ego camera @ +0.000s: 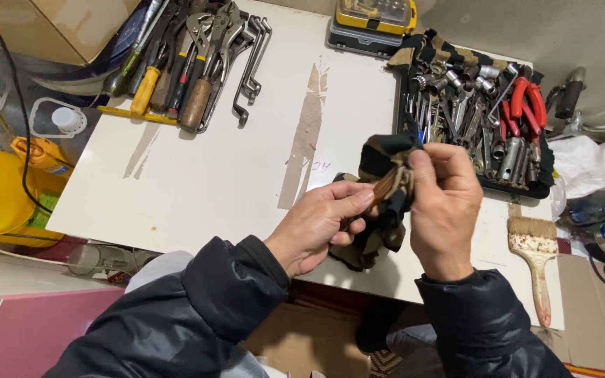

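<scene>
1. The left hand (320,224) is curled, its thumb and fingers closed on a slim brown-handled tool (384,187) and on the lower folds of a dark striped cloth (379,210).
2. The right hand (444,199) is also closed, its fingertips pinching the cloth's upper part against the tool from the other side.
3. The two hands meet over the near edge of a white board (197,175) that serves as a worktop; the cloth bunches between them and hangs down below the fingers.
4. Only a short stretch of the tool's handle shows between the folds. What kind of tool it is cannot be told.
5. Both arms wear dark padded sleeves (197,308).
6. At the board's far left lies a pile of hand tools (190,56): pliers, locking pliers, screwdrivers with yellow and wooden handles, and bent wrenches, well apart from the hands.
7. At the far right sits a black tray (519,190) full of sockets, spanners and bits, with red-handled pliers (526,101) on top. The tray lies just beyond the right hand.
8. A yellow-lidded bit case (374,21) stands at the board's far edge, between the tool pile and the tray.
9. A paintbrush (537,259) with a pale worn handle lies on the board's right edge, near the right wrist.
10. A yellow jug (1,189) with a green cap stands off the board to the left.
11. Long strips of the board's white coating are peeled off, showing brown beneath.
</scene>
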